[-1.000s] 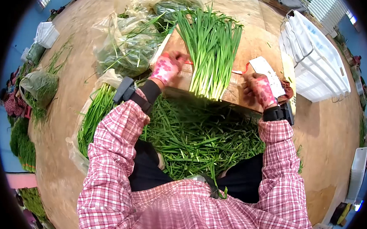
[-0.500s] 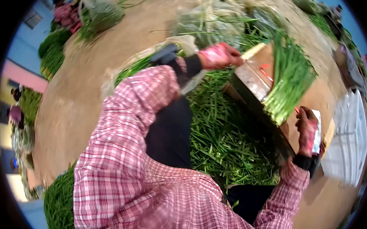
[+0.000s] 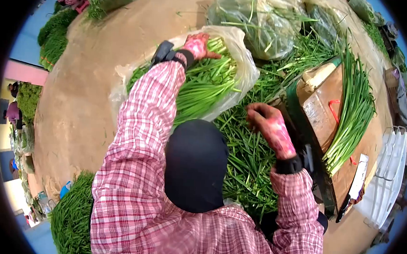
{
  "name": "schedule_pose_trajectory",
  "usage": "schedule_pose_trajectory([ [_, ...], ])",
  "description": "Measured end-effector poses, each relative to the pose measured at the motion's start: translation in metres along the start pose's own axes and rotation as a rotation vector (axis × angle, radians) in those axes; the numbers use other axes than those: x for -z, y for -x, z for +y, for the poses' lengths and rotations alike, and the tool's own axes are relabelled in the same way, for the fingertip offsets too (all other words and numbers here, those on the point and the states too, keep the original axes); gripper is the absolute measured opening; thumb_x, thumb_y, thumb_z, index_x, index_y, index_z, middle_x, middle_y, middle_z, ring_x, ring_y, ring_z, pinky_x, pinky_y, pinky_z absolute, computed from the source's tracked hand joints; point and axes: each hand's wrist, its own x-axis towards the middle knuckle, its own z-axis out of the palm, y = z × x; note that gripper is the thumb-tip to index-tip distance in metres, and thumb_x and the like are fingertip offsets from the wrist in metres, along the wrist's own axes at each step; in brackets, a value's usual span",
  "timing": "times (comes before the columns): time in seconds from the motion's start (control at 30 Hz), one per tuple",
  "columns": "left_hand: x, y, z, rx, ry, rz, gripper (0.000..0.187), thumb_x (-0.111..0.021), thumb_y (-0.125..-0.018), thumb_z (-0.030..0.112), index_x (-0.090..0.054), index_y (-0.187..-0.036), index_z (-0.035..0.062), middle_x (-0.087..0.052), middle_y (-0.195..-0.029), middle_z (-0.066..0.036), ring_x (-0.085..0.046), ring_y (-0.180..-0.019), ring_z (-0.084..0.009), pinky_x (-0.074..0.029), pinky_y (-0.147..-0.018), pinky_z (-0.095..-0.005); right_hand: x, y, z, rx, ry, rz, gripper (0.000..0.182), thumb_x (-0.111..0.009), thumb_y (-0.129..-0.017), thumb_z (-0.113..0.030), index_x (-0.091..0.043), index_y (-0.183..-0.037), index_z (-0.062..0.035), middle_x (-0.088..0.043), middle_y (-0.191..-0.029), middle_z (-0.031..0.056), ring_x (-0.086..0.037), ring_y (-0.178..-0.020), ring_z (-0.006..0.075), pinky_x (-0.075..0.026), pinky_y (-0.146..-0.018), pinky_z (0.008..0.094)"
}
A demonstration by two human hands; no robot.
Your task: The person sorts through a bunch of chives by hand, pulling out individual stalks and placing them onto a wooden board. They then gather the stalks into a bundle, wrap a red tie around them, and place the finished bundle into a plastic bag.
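Note:
My left hand [image 3: 199,46] lies with spread fingers on the pale stem ends of leafy green chives [image 3: 204,93] in an open clear plastic bag [image 3: 248,67]. Thumb and fingers stand apart there, not closed round the stems. Over cut green trimmings [image 3: 251,174] hangs my right hand [image 3: 272,129], its fingers loosely curled and nothing visible in them. To its right, a bunch of chives [image 3: 355,111] rests on a slanted wooden board [image 3: 319,117], beside a red band [image 3: 334,110]. A knife [image 3: 359,177] with a dark handle lies at the board's near right edge.
Full plastic bags of greens [image 3: 267,27] stand beyond the board. A white plastic crate [image 3: 385,180] is at the right. Another heap of greens [image 3: 72,216] sits at lower left. Between my hands is my dark-clothed knee [image 3: 196,165]. People are at the far left edge.
My left hand has moved left from the board to the bagged chives. My right hand has moved from the board's right side to above the trimmings. The knife now shows fully.

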Motion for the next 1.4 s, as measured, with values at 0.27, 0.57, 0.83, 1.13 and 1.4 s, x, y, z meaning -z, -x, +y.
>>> schedule_pose_trajectory([
  [0.27, 0.009, 0.086, 0.057, -0.162, 0.157, 0.142, 0.076, -0.076, -0.066, 0.057, -0.059, -0.112, -0.0024, -0.061, -0.109, -0.019, -0.058, -0.102, -0.0336, -0.046, -0.091, -0.0408, -0.05, -0.125, 0.073, -0.29, -0.567, 0.188, 0.024, -0.053, -0.095, -0.014, -0.052, -0.115, 0.0001, -0.064, -0.091, 0.0061, -0.065, -0.07, 0.0189, -0.055, -0.06, 0.0294],
  [0.57, -0.025, 0.111, 0.05, 0.022, 0.268, 0.061, 0.043, -0.065, -0.083, 0.032, -0.06, -0.118, 0.0063, -0.061, -0.112, -0.017, -0.056, -0.107, -0.0329, -0.045, -0.092, -0.0413, -0.076, -0.164, 0.072, -0.017, -0.875, 0.151, 0.067, -0.066, -0.083, -0.004, -0.028, -0.137, 0.0084, -0.061, -0.105, 0.0147, -0.063, -0.083, 0.0211, -0.055, -0.071, 0.0294],
  [0.83, -0.015, 0.095, 0.041, 0.078, 0.519, 0.076, 0.024, -0.065, -0.083, 0.022, -0.068, -0.1, 0.0056, -0.065, -0.093, -0.021, -0.065, -0.085, -0.0333, -0.05, -0.076, -0.0384, -0.086, -0.197, 0.05, -0.152, -0.542, 0.245, 0.029, -0.075, -0.081, -0.023, -0.065, -0.098, -0.0017, -0.065, -0.079, 0.0027, -0.057, -0.063, 0.0144, -0.043, -0.057, 0.0272],
  [1.13, 0.003, 0.005, -0.013, 0.03, 0.15, 0.02, 0.092, -0.065, -0.073, 0.064, -0.044, -0.136, 0.0007, -0.045, -0.137, -0.023, -0.043, -0.128, -0.0357, -0.035, -0.105, -0.0403, -0.087, -0.21, 0.046, 0.159, -0.371, 0.581, 0.041, -0.072, -0.079, -0.016, -0.06, -0.112, 0.0058, -0.068, -0.097, 0.0139, -0.063, -0.081, 0.0226, -0.048, -0.077, 0.0335],
  [1.4, 0.021, 0.031, 0.022, 0.033, 0.283, -0.123, 0.067, -0.067, -0.072, 0.052, -0.062, -0.119, 0.0037, -0.062, -0.115, -0.021, -0.058, -0.11, -0.0346, -0.043, -0.096, -0.0409, -0.097, -0.201, 0.031, 0.158, -0.848, 0.366, 0.047, -0.075, -0.082, -0.016, -0.054, -0.121, 0.0004, -0.064, -0.102, 0.0098, -0.061, -0.086, 0.0188, -0.051, -0.075, 0.0318],
])
